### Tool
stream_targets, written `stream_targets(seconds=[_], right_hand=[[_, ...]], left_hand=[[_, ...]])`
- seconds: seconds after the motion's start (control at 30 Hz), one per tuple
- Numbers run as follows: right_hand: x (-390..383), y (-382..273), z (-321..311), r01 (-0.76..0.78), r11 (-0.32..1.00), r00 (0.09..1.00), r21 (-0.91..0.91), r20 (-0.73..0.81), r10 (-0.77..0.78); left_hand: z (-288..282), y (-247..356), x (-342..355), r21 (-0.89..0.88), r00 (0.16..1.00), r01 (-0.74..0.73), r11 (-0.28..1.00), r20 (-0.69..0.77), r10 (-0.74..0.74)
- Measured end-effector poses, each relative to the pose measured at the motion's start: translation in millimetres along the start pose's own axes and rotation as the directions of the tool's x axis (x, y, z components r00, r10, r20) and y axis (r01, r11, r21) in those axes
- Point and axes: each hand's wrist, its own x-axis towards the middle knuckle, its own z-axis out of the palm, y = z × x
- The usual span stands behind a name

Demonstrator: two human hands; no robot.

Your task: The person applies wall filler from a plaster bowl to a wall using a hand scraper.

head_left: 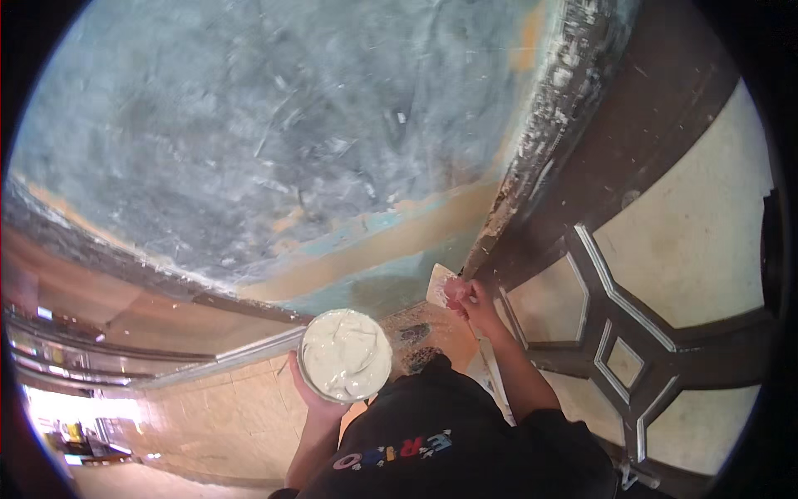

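Note:
My left hand [312, 392] cups a round tub [304, 366] from below and from its left side. Thick white paste [346, 353] with a swirled surface fills it almost to the rim. Farther to the right, my right hand [479, 309] is closed on a flat scraper [438, 284], its pale blade smeared with white. The blade sits at the foot of the patchy grey-blue wall [274, 125], beside the dark door frame; whether it touches the wall I cannot tell. Most of the scraper's grip is hidden by my fingers.
A rough, chipped dark frame [553, 125] borders the wall on the right, next to a brown door with cream panels [686, 224]. Along the left runs a brown ledge [108, 308]. Tan tiled floor [216, 407] lies below, with dark, speckled patches near my feet.

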Motion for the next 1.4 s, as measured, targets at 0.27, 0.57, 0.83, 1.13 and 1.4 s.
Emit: stream_targets(seconds=[0.27, 0.57, 0.83, 1.13, 1.4], right_hand=[[-40.6, -157.1, 37.7, 0.457, 0.880, 0.883, -0.134, 0.190, -0.430], [-89.7, -296.3, 132.7, 0.840, 0.016, 0.494, -0.542, 0.753, -0.435], [-80.5, -297.6, 231.9, 0.812, -0.261, 0.447, -0.521, 0.844, -0.296], [-82.8, -286.8, 290.2, 0.804, -0.296, 0.454, -0.516, 0.853, -0.256], [-84.0, -276.4, 297.9, 0.834, -0.232, 0.448, -0.500, 0.860, -0.243]], left_hand=[[-1.6, -1.2, 20.2, -0.167, 0.996, 0.068, 0.984, 0.072, -0.057], [-13.3, 22.5, 12.1, -0.190, 0.983, 0.113, 0.975, 0.164, -0.082], [-25.2, 37.0, -0.1, -0.176, 0.991, 0.083, 0.981, 0.119, -0.062], [-44.4, 56.0, -7.0, -0.266, 0.996, 0.074, 0.961, 0.067, -0.058], [-54.1, 67.9, -10.0, -0.239, 0.979, 0.133, 0.962, 0.183, -0.090]])
